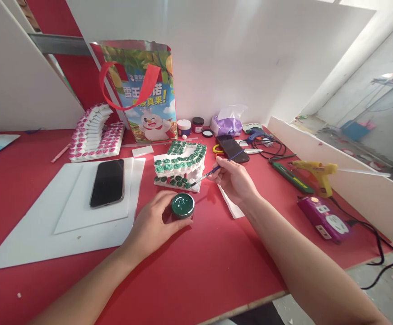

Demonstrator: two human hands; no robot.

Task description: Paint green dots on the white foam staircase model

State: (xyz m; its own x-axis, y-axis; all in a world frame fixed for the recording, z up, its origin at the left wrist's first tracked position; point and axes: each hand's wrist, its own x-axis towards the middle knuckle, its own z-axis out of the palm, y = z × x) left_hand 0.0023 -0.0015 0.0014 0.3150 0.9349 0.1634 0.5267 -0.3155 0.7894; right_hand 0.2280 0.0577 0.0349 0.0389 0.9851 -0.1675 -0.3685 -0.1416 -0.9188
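Note:
My left hand (156, 219) is wrapped round an open jar of dark green paint (183, 205) near the middle of the table. In my right hand (232, 178) is a thin dark-handled paintbrush (212, 173), pinched between the fingers. Its tip meets the lower right part of a white stepped model (179, 164), beside a small rosette. Many of the model's rosettes are green, while several at its lower right are white. The model stands just beyond the jar.
A similar pink-tipped model (96, 133) and a tall bag (145, 95) stand behind. One phone (107, 183) lies on white boards (64, 216), another phone (233, 149) near scissors. At right are a cutter (291, 177), yellow glue gun (315, 171) and purple power strip (325, 219).

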